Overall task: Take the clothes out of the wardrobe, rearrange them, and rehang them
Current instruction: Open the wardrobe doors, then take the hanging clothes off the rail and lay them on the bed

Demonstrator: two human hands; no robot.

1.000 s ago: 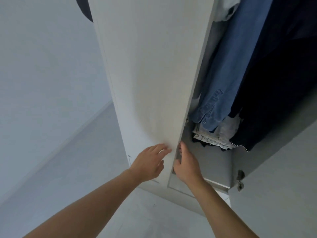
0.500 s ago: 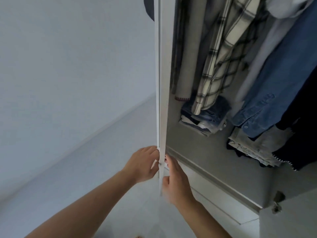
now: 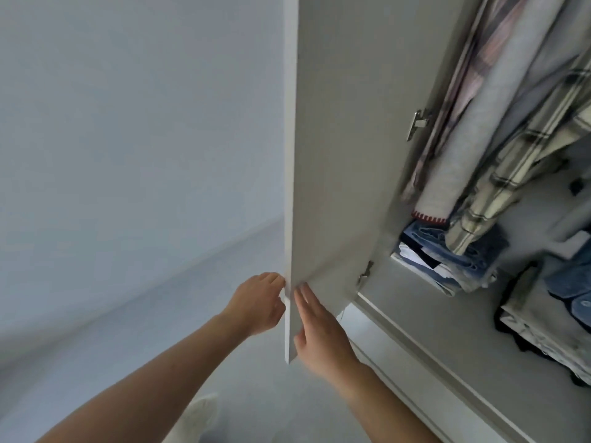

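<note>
Fingers (image 3: 307, 302) rest straight on wardrobe door (image 3: 332, 155); wardrobe (image 3: 447, 321) holds hanging shirts (image 3: 499, 174), folded jeans (image 3: 454, 257).

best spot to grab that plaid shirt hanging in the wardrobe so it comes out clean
Probably take the plaid shirt high up near its hanger, which is out of view, coming from the open front of the wardrobe. It hangs long and slanted, pressed against the grey garment beside it, its hem over the folded jeans. A grip on the hem would only drag cloth.

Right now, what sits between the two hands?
In the head view, the wardrobe door's free edge runs between the left hand and right hand.
</note>
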